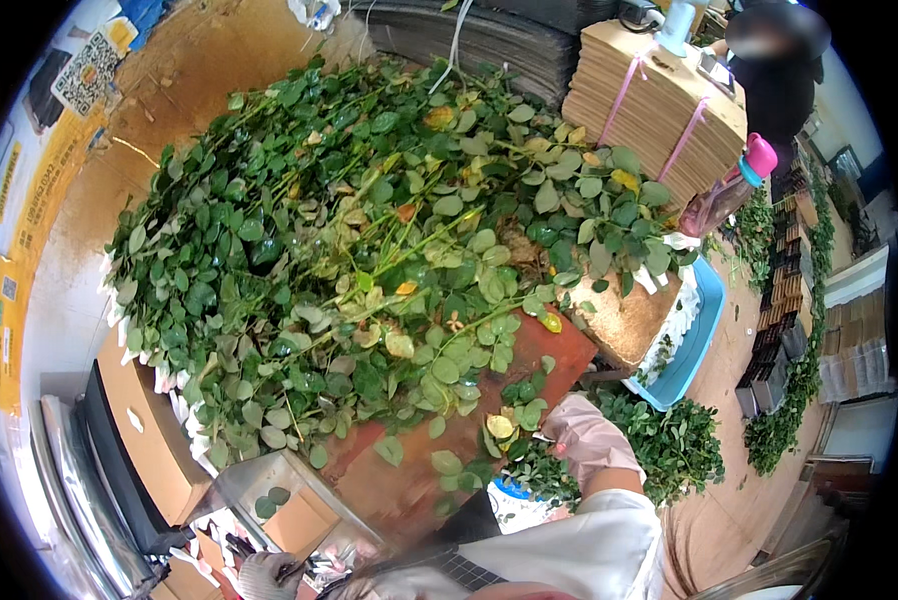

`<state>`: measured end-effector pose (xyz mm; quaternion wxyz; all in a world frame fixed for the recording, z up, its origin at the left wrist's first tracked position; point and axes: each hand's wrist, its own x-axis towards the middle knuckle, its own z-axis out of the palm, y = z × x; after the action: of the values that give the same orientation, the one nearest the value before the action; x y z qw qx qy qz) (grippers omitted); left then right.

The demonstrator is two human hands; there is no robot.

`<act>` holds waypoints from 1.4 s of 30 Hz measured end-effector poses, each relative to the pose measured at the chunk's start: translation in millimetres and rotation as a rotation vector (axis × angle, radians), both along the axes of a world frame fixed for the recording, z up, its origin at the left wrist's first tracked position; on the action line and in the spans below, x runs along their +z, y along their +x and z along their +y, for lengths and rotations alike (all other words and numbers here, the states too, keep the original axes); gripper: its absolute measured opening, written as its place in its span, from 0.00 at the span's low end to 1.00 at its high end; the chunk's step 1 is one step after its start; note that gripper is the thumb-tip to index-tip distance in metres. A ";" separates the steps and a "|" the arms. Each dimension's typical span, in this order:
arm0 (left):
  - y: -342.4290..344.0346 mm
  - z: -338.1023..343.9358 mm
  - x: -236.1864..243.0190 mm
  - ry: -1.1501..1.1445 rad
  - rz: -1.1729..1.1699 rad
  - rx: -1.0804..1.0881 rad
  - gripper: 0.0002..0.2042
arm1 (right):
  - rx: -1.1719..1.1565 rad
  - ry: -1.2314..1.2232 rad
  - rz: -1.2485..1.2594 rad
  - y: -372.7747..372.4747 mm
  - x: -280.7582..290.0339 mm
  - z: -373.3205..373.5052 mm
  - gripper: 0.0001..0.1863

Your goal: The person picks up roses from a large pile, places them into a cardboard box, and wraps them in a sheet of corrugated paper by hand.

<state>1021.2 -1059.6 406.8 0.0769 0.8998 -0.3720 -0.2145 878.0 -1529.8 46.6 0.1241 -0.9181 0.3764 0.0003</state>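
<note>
A large heap of cut leafy stems (pixel 299 250), green with some yellowing leaves, covers most of a reddish-brown worktop (pixel 399 465). My right hand (pixel 594 435), in a pale pink glove, is at the worktop's right front edge with its fingers closed. A small shiny bit and something reddish show at its fingertips, too small to name. Leaves lie right beside them. My left hand (pixel 267 576), in a grey glove, is low at the left, over small white and pink pieces (pixel 324 570) by an open-topped clear box (pixel 279 490). Its fingers are partly cut off and dark.
A blue tub (pixel 704 330) with white pieces stands right of the heap, beside a brown block (pixel 619 320). Strapped cardboard sheets (pixel 649 110) and a pink-lidded bottle (pixel 734 185) are behind. More leafy stems (pixel 669 440) lie lower right. A person (pixel 779 80) stands at the far right.
</note>
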 end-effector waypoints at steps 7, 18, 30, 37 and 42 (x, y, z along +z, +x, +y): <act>-2.7 -12.8 18.9 -0.005 0.016 0.034 0.10 | 0.089 0.046 -0.005 8.4 16.6 -1.8 0.14; 7.2 35.1 -40.0 0.001 -0.085 0.020 0.10 | 0.388 0.555 0.108 -170.8 119.9 196.8 0.09; 17.2 42.8 -36.0 -0.371 0.025 -0.182 0.18 | -1.055 -0.224 -1.033 -230.6 342.0 190.1 0.16; 84.6 47.3 16.3 -0.841 -0.353 -0.050 0.31 | 0.212 -0.395 -0.912 -85.6 470.7 260.0 0.22; 128.2 58.9 47.5 -1.224 -0.998 -0.236 0.40 | 0.953 -0.414 -0.407 25.5 520.6 330.2 0.14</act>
<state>1149.4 -1000.7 454.3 0.3583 0.6425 -0.5072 0.4490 903.4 -1199.6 567.3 -0.0023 -0.9735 -0.1197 -0.1948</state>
